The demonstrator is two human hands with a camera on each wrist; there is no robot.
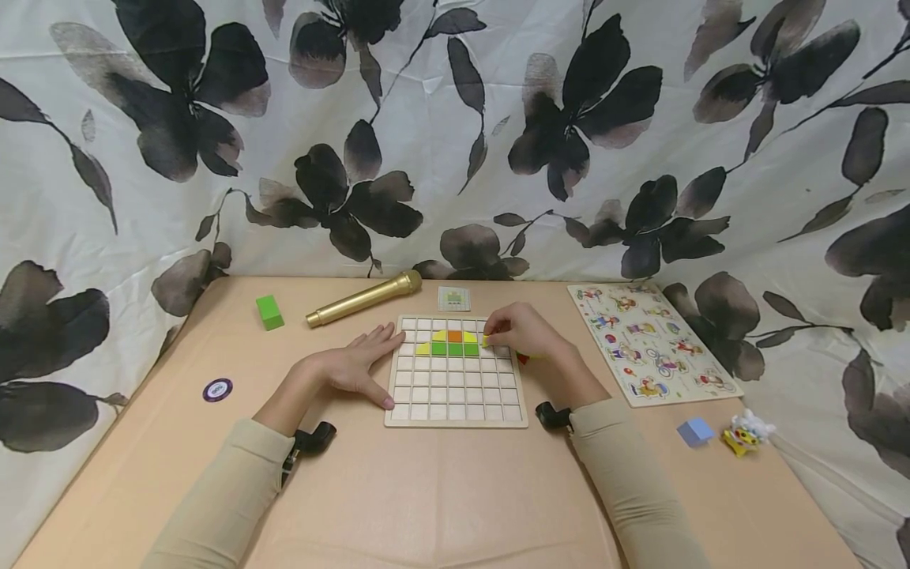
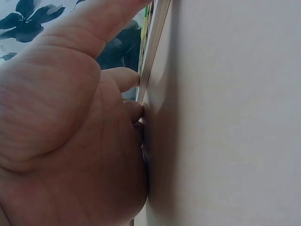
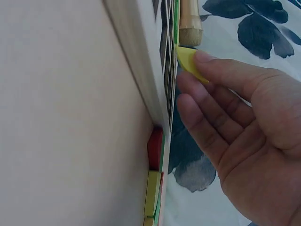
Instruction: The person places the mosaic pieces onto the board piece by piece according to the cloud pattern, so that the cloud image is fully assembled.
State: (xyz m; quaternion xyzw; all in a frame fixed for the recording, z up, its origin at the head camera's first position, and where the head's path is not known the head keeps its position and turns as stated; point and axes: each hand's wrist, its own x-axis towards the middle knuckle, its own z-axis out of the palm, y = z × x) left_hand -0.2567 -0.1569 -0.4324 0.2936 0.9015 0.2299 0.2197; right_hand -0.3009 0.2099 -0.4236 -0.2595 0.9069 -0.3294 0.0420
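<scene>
A white wooden grid board [image 1: 455, 424] lies on the table, with green, yellow and orange pieces in its upper rows. My left hand [image 1: 358, 363] rests beside its left edge, thumb and fingers spread along the rim; in the left wrist view the fingertips meet the board's side. Between thumb and fingers, my right hand [image 1: 529, 332] pinches a small yellow piece [image 3: 190, 62] at the right end of the coloured row. A red piece [image 3: 155, 148] and a yellow block [image 3: 152, 193] sit by the board's right side, mostly hidden under the right hand in the head view.
Behind the board lie a gold microphone [image 1: 365, 299] and a small pattern card [image 1: 453, 299]. At left are a green block [image 1: 269, 312] and a round chip [image 1: 217, 390]. A picture board [image 1: 650, 344], a blue block [image 1: 695, 432] and a small toy figure [image 1: 746, 433] occupy the right.
</scene>
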